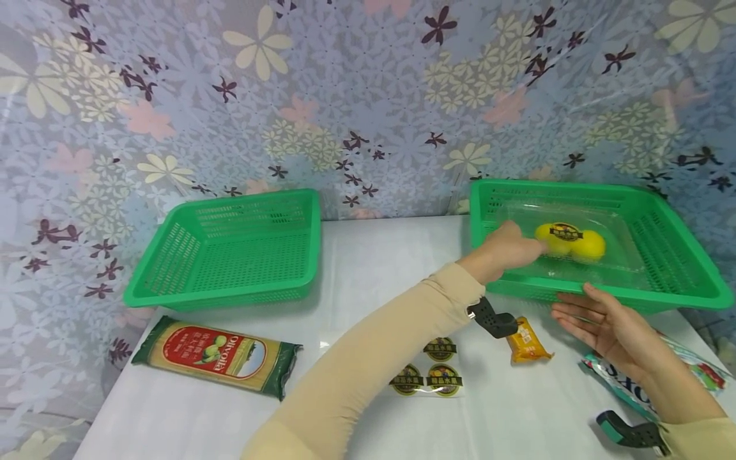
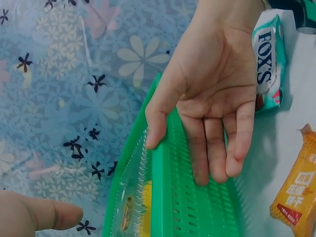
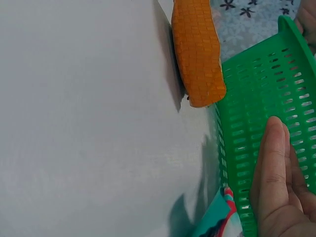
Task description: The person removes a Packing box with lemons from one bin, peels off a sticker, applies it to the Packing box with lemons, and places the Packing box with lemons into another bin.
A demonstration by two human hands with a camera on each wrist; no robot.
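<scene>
My left hand (image 1: 512, 246) reaches over the left front of the right green basket (image 1: 581, 287), a finger extended by two yellow fruits (image 1: 591, 245). The fruits sit in a clear plastic box (image 1: 621, 255) inside this basket, with a round dark label (image 1: 565, 232) on top. In the left wrist view one straight finger (image 2: 61, 216) of that hand shows; its other fingers are hidden. My right hand (image 1: 618, 335) is at the basket's front, palm turned up. Its fingers lie straight along the outer wall, and its thumb is at the rim in the left wrist view.
Left of centre stands another green basket (image 1: 253, 262). A pasta pack (image 1: 215, 354) lies before it. The left forearm crosses a sheet of round stickers (image 1: 443, 380). An orange snack packet (image 1: 527, 342) and a turquoise FOX'S packet (image 1: 623, 386) lie before the right basket.
</scene>
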